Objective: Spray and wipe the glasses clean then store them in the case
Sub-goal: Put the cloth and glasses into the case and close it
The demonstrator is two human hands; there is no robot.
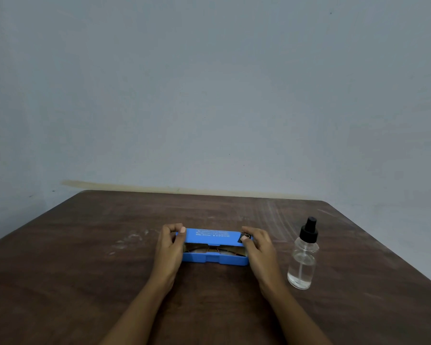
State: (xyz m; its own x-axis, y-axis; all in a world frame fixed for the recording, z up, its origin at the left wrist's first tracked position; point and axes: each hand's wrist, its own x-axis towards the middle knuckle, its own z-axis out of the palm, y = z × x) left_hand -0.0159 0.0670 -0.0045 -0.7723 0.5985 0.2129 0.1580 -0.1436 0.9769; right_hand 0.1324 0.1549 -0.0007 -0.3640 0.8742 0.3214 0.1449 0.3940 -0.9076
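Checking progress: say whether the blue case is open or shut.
Partly open: left hand and right hand hold the lid above the case; glasses show inside.

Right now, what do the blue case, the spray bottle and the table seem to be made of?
Blue case: probably rigid matte plastic; even colour, moulded edges. Spray bottle: clear glass or plastic, I cannot tell which; liquid shows through; black top, likely plastic. Table: dark wood or wood-look laminate; grain streaks, dull, scuffed surface.
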